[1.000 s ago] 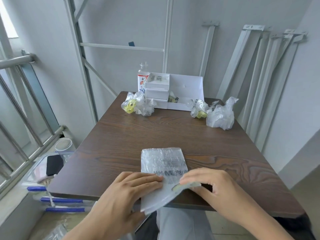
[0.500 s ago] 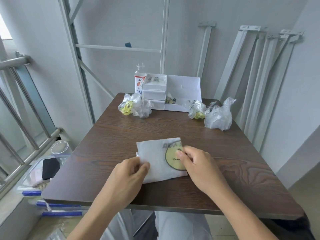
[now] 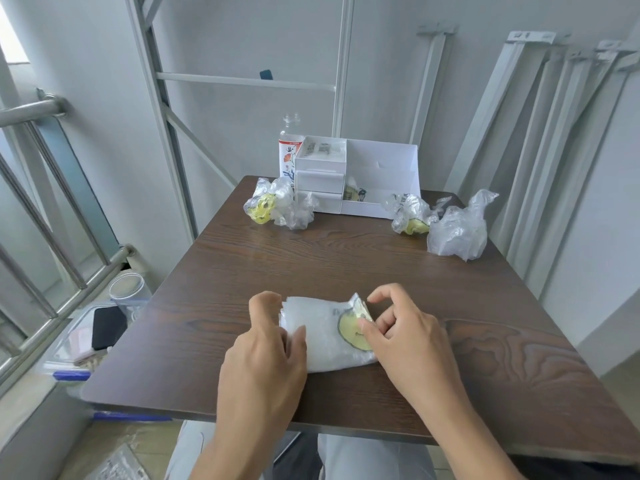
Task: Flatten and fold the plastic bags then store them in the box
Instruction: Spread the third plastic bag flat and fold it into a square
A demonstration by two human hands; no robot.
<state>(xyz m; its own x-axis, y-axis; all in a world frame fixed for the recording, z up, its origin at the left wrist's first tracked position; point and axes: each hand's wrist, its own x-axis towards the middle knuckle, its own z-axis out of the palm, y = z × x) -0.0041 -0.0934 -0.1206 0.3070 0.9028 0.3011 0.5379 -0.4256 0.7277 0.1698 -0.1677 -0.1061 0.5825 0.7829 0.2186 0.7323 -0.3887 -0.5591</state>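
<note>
In the lower centre of the frame a folded plastic bag lies on the dark wood surface, near its front edge. The left hand grips the bag's left edge, fingers curled over it and thumb pressed on top. The right hand pinches the right edge, thumb on the yellow round print, and that edge is lifted slightly off the surface. At the far edge, upper centre, stands the white box, with a clear bottle just behind its left side. A crumpled bag with yellow print sits left of the box; two more crumpled bags lie to its right.
</note>
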